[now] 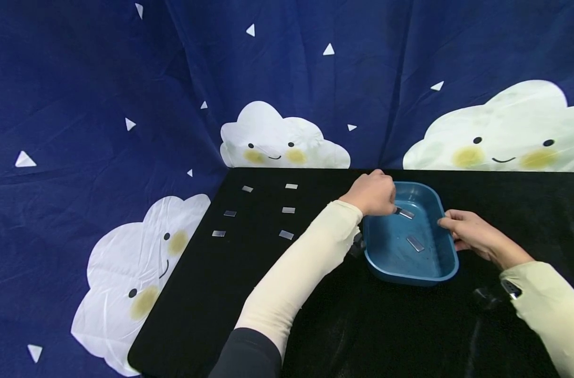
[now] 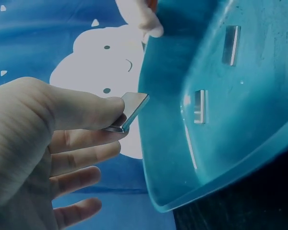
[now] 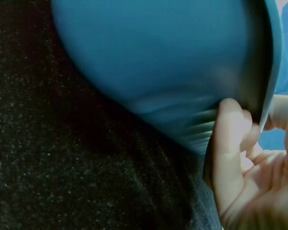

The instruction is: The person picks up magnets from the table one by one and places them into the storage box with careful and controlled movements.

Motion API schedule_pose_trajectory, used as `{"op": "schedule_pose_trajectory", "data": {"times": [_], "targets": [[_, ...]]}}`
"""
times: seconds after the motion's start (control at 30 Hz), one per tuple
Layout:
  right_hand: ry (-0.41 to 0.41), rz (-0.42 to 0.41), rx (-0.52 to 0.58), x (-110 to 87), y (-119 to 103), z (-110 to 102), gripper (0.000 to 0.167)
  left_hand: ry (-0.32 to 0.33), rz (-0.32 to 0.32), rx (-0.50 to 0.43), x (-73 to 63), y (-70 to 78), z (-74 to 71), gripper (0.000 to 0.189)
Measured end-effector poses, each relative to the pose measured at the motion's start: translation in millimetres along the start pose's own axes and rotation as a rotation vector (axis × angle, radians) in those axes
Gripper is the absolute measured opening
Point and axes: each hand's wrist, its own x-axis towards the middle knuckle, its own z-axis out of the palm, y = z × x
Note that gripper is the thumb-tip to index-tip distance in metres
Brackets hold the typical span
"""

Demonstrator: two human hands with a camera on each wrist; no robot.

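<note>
My left hand (image 1: 372, 194) is at the left rim of a blue plastic tub (image 1: 386, 247). Between thumb and fingers it pinches a small shiny metal plate (image 2: 134, 105), above the tub's edge in the left wrist view. Two similar plates lie inside, a nearer plate (image 2: 231, 45) and a second plate (image 2: 199, 106). In the head view one plate (image 1: 415, 243) lies on the tub floor; another shows beside my left fingertips, and I cannot tell whether it is the held one. My right hand (image 1: 476, 236) grips the tub's right wall, thumb at the rim and fingers outside.
Several small metal plates lie in two columns on the left of the black table, among them a middle plate (image 1: 289, 210) and a front plate (image 1: 218, 233). A blue curtain (image 1: 287, 68) with white clouds hangs behind and left of the table (image 1: 211, 294).
</note>
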Motion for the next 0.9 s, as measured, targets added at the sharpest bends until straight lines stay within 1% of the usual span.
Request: {"op": "schedule_pose_trajectory", "data": {"times": [0.3, 0.43, 0.6, 0.73, 0.9], "targets": [[0.001, 0.008, 0.002, 1.7, 0, -1, 0.020, -0.033, -0.048, 0.022, 6.6, 4.7, 10.2, 0.027], [0.000, 0.013, 0.001, 1.0, -1, -1, 0.020, -0.050, -0.056, 0.041, 10.5, 7.1, 14.2, 0.026], [0.003, 0.017, 0.005, 0.5, -2, 0, 0.020, -0.072, -0.059, 0.033, 15.1, 10.3, 18.1, 0.026], [0.002, 0.013, 0.010, 0.0, -2, 0, 0.020, -0.079, -0.073, 0.025, 19.0, 12.3, 24.1, 0.030], [-0.003, 0.009, 0.013, -0.3, -2, 1, 0.020, -0.081, -0.100, 0.039, 22.1, 14.1, 32.3, 0.033]]}}
